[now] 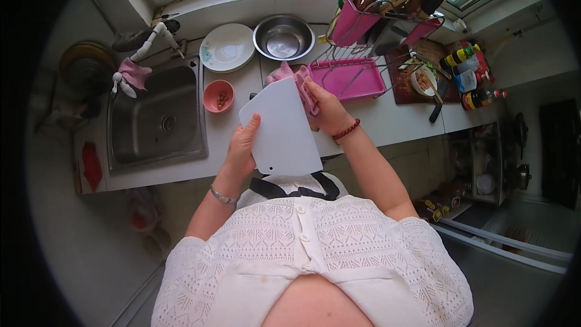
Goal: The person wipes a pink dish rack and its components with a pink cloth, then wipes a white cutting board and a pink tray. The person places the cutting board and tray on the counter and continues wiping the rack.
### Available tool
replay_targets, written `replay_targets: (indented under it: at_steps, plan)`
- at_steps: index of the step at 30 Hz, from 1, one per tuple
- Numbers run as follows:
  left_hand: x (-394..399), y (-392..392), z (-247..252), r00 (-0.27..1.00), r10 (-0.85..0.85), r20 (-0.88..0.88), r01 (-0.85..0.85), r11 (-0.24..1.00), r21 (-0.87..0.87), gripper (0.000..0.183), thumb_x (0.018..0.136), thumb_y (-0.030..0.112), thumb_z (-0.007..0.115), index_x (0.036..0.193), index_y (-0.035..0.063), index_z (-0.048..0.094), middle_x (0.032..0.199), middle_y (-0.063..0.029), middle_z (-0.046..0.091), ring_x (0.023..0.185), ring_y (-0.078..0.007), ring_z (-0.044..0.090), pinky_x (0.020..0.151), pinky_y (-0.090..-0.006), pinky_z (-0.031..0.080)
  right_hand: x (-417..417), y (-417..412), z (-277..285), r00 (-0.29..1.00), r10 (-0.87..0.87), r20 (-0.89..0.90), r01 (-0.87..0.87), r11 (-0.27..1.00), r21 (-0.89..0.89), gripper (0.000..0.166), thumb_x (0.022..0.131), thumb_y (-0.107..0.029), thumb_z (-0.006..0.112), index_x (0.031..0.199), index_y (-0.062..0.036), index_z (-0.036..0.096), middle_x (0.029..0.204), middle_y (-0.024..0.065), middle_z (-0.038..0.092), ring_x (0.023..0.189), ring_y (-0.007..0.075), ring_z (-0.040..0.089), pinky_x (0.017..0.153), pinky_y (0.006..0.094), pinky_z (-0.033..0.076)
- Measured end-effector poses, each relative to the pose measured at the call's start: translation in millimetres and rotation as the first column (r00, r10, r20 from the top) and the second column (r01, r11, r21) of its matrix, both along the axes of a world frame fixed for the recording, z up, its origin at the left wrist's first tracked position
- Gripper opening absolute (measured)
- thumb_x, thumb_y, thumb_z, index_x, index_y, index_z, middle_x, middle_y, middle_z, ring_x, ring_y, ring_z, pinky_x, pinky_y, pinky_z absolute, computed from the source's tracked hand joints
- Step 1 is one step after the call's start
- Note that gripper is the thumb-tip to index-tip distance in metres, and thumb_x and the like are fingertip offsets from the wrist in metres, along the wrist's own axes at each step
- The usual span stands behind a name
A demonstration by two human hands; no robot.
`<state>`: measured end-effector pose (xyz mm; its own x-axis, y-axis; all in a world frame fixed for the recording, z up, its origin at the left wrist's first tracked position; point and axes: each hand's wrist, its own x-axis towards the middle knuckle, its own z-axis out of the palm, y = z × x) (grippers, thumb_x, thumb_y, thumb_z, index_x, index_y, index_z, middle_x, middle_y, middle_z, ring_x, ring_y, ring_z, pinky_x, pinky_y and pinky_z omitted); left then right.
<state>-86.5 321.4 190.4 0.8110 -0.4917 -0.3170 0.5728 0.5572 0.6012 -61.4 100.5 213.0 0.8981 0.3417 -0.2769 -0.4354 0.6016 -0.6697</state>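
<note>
My left hand [241,147] grips a thin white plastic cutting board [283,131] by its left edge, thumb on the face turned toward me. The board is held up in front of my body, with a small dark hole near its lower corner. In my right hand [331,109] is a pink cloth [306,91], pressed against the board's upper right edge. Part of the cloth shows above the top edge, and the rest behind the board is hidden. A small pink bowl [219,87] with a few brown round pieces stands left of the board.
At left is a stainless steel sink [156,118] with a white faucet [152,41]. Stacked plates [227,47] and a steel basin [283,37] stand behind. Right are a wire rack with a pink tray [347,79], a wooden board [404,88], a bowl of food [423,81] and sauce bottles [481,99].
</note>
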Motion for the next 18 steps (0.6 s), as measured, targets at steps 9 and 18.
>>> replay_targets:
  at_steps: [9,18]
  plan:
    - [39,-8,-10,0.982,0.187,-0.018,-0.187,0.98,-0.069,0.044,0.099,0.034,0.056,0.128,0.0013,0.05,0.12,-0.0104,0.062,0.106,-0.0218,0.064,0.091,-0.0376,0.054,-43,27,9,0.992,0.015,-0.125,0.007,0.984,0.179,0.047,0.105,-0.042,0.034,0.143,-0.0148,0.043,0.134,0.0036,0.054,0.12,0.0178,0.054,0.102,0.0387,0.046]
    - [18,-24,-2,0.997,-0.074,-0.008,0.074,0.997,0.003,0.043,0.099,0.035,0.055,0.126,0.0009,0.052,0.115,-0.0091,0.064,0.102,-0.0191,0.065,0.087,-0.0341,0.055,-52,27,15,0.981,-0.122,-0.154,0.166,0.932,0.321,0.045,0.106,-0.041,0.031,0.136,-0.0115,0.049,0.125,0.0042,0.058,0.114,0.0157,0.058,0.095,0.0348,0.051]
